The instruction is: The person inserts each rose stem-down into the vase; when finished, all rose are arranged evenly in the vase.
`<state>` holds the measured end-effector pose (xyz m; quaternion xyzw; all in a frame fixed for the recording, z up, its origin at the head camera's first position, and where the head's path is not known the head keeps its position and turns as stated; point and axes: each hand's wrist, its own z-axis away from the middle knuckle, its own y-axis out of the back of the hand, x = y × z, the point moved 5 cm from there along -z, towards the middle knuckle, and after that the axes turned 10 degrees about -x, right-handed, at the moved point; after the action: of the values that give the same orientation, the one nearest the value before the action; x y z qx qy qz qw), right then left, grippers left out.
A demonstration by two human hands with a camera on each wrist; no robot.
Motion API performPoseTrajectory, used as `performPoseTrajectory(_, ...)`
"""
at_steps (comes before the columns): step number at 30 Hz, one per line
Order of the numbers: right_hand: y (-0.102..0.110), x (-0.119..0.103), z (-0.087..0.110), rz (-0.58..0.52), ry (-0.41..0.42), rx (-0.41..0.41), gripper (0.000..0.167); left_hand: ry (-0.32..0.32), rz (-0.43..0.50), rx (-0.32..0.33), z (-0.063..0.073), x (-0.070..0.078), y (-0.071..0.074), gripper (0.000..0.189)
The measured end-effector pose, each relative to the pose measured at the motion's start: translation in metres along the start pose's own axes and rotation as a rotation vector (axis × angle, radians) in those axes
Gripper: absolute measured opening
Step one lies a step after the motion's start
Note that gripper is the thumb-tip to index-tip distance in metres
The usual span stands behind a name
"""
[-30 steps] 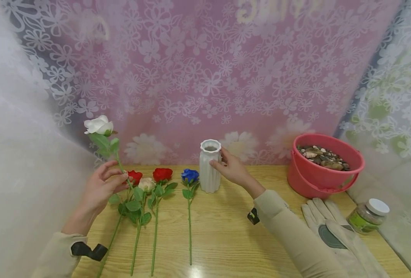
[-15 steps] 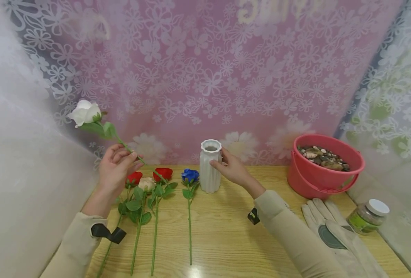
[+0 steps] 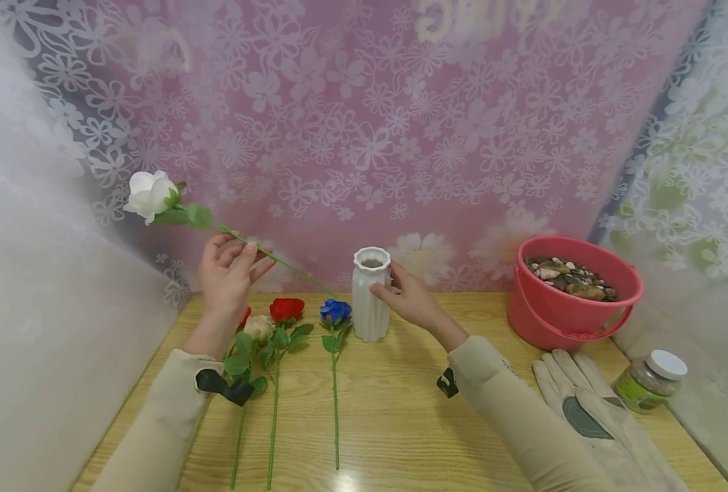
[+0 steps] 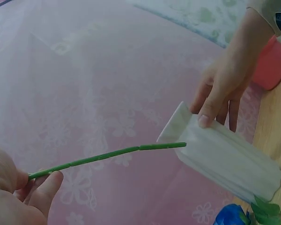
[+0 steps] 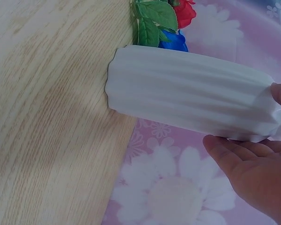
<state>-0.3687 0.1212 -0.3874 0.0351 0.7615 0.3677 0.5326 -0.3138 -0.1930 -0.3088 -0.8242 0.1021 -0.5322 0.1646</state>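
Note:
My left hand [image 3: 231,273] pinches the green stem [image 4: 105,156] of a white rose [image 3: 151,196]. The bloom tilts up to the left, and the stem slopes down to the right toward the vase. In the left wrist view the bare stem end overlaps the vase just below its rim. A white ribbed vase [image 3: 371,301] with a scalloped rim stands upright on the table. My right hand [image 3: 414,298] grips it near the top from the right, thumb in front. Just left of the vase lies a blue rose [image 3: 335,311].
Further left lie a red rose [image 3: 286,309], a cream rose [image 3: 258,327] and another red bloom partly behind the left wrist. At right are a pink bucket [image 3: 538,321] of pebbles, pale gloves [image 3: 591,403] and a white-lidded jar [image 3: 649,383]. A patterned curtain [image 3: 364,137] hangs behind the table.
My left hand has moved right and up with the white rose, whose stem has tipped from steep to slanting, its lower end now near the vase. My right hand stays on the vase.

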Motion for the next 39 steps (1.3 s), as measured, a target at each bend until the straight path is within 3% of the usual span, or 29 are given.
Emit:
performPoseTrajectory(12,-0.001,-0.003,0.001,-0.003,0.005,-0.008,0.068,-0.054,0.047,0.027,-0.019,-0.003,-0.031,0.027)
performPoseTrajectory(20,-0.001,-0.003,-0.001,0.027,-0.009,0.002,0.069,-0.088,0.086,0.048,-0.024,-0.008,-0.045,0.026)
performPoseTrajectory(27,-0.001,-0.003,-0.001,0.018,-0.004,-0.008,0.072,-0.082,0.027,0.051,-0.025,-0.013,-0.058,0.027)
performPoseTrajectory(39,-0.001,0.000,0.002,0.016,0.003,-0.005,0.071,-0.072,-0.060,0.022,-0.032,-0.039,-0.084,0.040)
